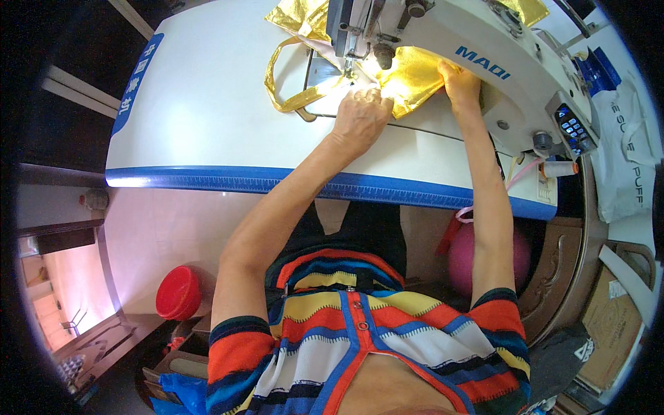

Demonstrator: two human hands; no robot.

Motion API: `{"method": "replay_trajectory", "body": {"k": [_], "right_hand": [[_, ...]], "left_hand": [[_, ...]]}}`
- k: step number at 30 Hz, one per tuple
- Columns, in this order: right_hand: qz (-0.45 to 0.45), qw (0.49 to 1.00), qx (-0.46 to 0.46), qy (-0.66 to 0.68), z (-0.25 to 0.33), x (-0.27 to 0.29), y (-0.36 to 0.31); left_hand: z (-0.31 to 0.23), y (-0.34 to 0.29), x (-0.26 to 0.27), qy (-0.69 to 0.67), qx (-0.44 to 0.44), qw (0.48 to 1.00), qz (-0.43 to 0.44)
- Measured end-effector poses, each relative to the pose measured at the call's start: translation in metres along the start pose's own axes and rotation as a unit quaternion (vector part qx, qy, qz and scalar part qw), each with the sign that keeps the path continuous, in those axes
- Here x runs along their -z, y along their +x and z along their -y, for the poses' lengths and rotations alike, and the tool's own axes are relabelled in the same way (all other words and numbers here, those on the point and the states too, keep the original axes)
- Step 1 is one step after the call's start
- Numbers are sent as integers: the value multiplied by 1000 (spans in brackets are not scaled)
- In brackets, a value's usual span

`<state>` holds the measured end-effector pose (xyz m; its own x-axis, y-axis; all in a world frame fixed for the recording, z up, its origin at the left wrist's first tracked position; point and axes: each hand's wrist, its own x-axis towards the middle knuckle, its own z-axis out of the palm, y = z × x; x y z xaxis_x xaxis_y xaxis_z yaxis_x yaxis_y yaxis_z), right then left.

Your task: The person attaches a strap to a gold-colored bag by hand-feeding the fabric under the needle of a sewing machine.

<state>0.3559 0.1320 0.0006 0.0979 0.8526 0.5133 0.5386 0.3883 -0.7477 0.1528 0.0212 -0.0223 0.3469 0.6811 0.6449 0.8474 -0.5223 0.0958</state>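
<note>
Shiny gold fabric [413, 75] lies under the arm of a white sewing machine [498, 52], lit brightly by its lamp. A narrow gold strap [270, 81] loops out to the left of the presser foot [348, 68]. Close in front of that foot, my left hand [361, 119] is closed, fingers bent down on the fabric and the strap's end. My right hand [460, 84], further right beneath the machine arm, pinches the fabric's right edge. More gold fabric [304, 17] is bunched behind the needle area. Glare hides the fingertips of my left hand.
The white table [207, 90] has a blue front edge with a ruler. A thread spool [559, 169] stands by the lit control panel [573, 130] at right. Below are a red basin [178, 292] and a pink round object [487, 256]. A white bag [626, 149] hangs far right.
</note>
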Motion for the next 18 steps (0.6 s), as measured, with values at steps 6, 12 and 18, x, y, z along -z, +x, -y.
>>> {"method": "replay_trajectory", "body": {"k": [6,12,18], "right_hand": [[-49,989,90,-108,0,-9,7],[18,989,78,-127,-1,2,1],[11,998,25,-61,5,1,-5]], "left_hand": [[-6,1,0,17,11,1000,20],[-6,1,-4,28,-3,1000,-1],[-2,1,-2,-7,19,1000,-5]]}}
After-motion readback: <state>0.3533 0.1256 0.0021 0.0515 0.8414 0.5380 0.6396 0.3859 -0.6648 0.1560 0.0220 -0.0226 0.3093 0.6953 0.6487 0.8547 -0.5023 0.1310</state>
